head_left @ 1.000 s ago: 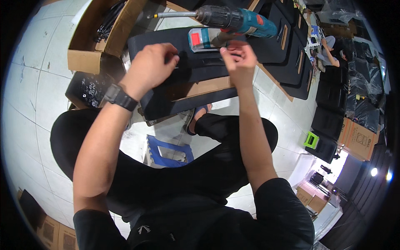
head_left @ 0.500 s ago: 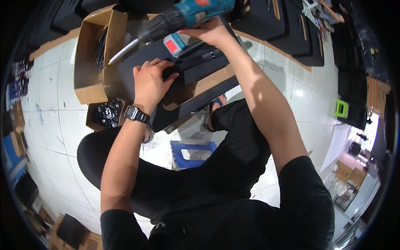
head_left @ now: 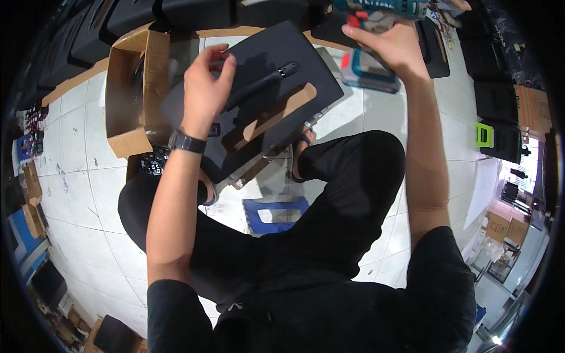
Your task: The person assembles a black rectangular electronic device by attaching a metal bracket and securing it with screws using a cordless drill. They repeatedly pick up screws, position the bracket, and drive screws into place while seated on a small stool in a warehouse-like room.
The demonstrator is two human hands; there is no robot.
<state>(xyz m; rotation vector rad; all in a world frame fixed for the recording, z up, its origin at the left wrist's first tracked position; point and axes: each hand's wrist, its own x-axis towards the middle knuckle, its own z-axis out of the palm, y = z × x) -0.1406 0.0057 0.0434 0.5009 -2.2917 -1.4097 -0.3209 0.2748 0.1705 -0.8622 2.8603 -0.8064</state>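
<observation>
My right hand [head_left: 403,53] grips a teal and black cordless drill [head_left: 388,9] by its handle, raised at the upper right. The battery pack [head_left: 371,73] hangs below the hand, and the top of the drill is cut off by the picture's edge. Over the left part of a black padded panel [head_left: 265,50], my left hand [head_left: 209,82] is half curled, thumb and fingers apart, with nothing visible in it. A black strap-like handle [head_left: 259,85] with a shiny end cap lies across the panel. Beside it is a long rounded slot [head_left: 279,112] with a brown inside.
A tall open cardboard box [head_left: 126,144] stands left of the panel, dark items inside. Below it, small black parts [head_left: 154,162] fill a smaller box, partly behind my knee. A blue plastic stool [head_left: 253,217] is between my legs. More black panels [head_left: 194,12] line the far side.
My right hand has swung the drill away to the right, off the panel. My left hand has lifted off the handle and moved slightly up and left. The panel's handle is now uncovered.
</observation>
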